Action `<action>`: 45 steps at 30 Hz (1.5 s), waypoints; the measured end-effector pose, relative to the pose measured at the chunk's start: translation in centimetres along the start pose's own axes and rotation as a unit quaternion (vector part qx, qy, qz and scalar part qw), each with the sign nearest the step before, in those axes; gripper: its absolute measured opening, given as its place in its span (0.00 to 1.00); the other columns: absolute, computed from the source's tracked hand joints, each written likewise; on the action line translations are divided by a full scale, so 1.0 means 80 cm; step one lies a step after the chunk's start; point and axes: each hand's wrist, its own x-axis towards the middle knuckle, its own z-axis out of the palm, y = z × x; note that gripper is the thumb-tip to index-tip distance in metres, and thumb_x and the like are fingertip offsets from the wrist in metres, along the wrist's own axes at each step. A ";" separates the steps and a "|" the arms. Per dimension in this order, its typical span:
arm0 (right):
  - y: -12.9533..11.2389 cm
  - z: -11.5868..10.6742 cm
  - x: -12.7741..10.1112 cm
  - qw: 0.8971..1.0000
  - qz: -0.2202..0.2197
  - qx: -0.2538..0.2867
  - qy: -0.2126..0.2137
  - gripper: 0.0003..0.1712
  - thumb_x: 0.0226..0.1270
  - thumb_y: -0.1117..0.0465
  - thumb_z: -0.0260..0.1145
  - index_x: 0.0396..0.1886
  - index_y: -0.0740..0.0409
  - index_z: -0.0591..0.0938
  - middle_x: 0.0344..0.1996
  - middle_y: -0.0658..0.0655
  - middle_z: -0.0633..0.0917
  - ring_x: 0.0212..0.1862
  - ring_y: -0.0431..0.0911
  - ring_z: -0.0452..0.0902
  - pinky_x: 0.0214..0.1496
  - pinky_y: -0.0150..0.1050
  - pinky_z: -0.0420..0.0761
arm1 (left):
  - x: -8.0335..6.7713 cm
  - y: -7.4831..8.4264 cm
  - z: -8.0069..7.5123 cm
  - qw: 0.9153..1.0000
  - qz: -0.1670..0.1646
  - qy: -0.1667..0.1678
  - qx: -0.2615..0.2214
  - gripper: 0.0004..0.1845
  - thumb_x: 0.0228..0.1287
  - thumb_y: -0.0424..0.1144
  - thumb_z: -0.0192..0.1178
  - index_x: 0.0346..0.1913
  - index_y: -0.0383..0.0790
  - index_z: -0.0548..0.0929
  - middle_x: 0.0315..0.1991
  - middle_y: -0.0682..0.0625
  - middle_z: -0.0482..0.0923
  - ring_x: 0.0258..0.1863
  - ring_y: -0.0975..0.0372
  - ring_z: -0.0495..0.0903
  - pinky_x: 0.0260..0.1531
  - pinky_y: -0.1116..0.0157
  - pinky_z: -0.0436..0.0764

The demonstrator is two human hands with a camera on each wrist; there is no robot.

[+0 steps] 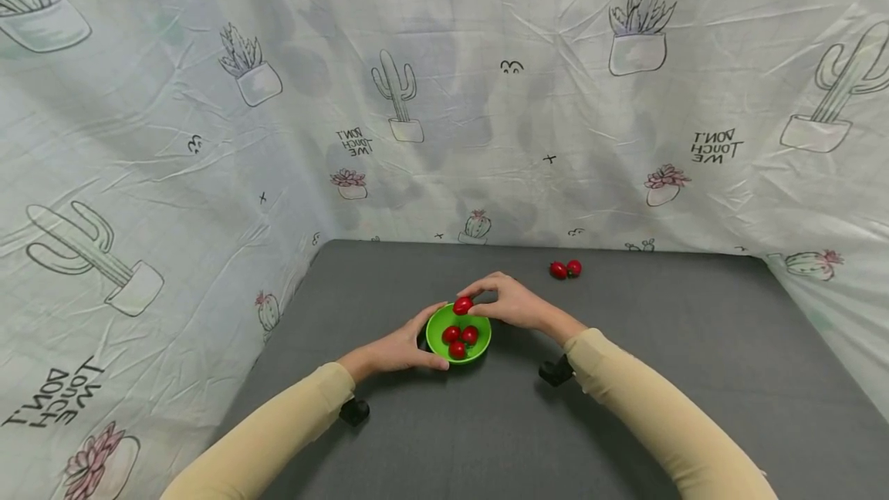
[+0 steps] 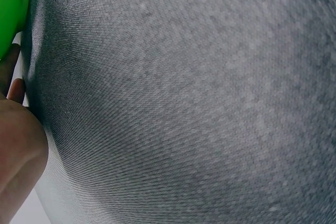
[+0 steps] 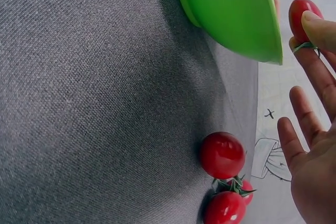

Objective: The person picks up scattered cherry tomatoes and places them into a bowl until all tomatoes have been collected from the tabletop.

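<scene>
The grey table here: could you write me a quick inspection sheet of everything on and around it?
Surface: grey cloth-covered table, flat.
Job's things: green bowl holding three red tomatoes; a fourth tomato is held above the bowl's far rim.
Clutter: loose tomatoes lying near the table's far edge.
Hands: left hand grips the bowl's side; right hand pinches the fourth tomato with its fingers.
Cables: nothing seen.
Surroundings: cactus-print sheet hung behind and along both sides.

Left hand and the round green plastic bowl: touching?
Touching. The head view shows the left hand wrapped around the green bowl, thumb and fingers against its rim.
</scene>
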 end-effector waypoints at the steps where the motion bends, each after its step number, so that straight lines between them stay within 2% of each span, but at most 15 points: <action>1: 0.001 0.000 0.001 1.000 0.000 0.002 -0.003 0.16 0.70 0.49 0.72 0.56 0.34 0.87 0.54 0.41 0.82 0.64 0.47 0.66 0.63 0.56 0.70 | 0.000 0.000 0.000 1.000 0.000 0.000 0.000 0.55 0.62 0.52 0.74 0.82 0.66 0.47 0.81 0.54 0.45 0.79 0.56 0.48 0.72 0.41 0.53; 19: 0.001 0.004 0.001 1.000 0.004 0.010 -0.010 0.15 0.67 0.52 0.75 0.53 0.36 0.88 0.54 0.43 0.81 0.65 0.48 0.64 0.62 0.56 0.71 | 0.001 0.002 0.000 1.000 0.007 -0.003 0.001 0.56 0.60 0.54 0.75 0.82 0.66 0.46 0.81 0.54 0.46 0.79 0.57 0.48 0.72 0.42 0.52; 29: 0.006 0.000 0.002 1.000 -0.010 0.001 -0.008 0.19 0.69 0.54 0.73 0.58 0.45 0.87 0.56 0.43 0.83 0.67 0.50 0.63 0.65 0.61 0.67 | 0.004 0.002 0.000 1.000 0.002 -0.005 0.003 0.56 0.60 0.54 0.75 0.82 0.66 0.46 0.81 0.54 0.47 0.78 0.57 0.50 0.72 0.42 0.55; 37: 0.007 -0.003 0.002 1.000 -0.010 0.003 0.002 0.21 0.68 0.54 0.74 0.60 0.51 0.87 0.54 0.41 0.84 0.65 0.49 0.65 0.66 0.60 0.67 | 0.003 0.000 -0.001 1.000 0.004 -0.008 -0.005 0.56 0.61 0.53 0.75 0.82 0.65 0.46 0.80 0.54 0.47 0.78 0.57 0.50 0.72 0.43 0.54; 45: 0.005 -0.008 -0.004 1.000 -0.011 0.008 0.009 0.18 0.69 0.53 0.73 0.58 0.42 0.87 0.54 0.41 0.84 0.65 0.48 0.65 0.66 0.60 0.66 | 0.004 -0.001 0.000 1.000 0.006 -0.008 -0.008 0.56 0.62 0.52 0.74 0.83 0.62 0.46 0.80 0.55 0.48 0.78 0.58 0.50 0.72 0.42 0.54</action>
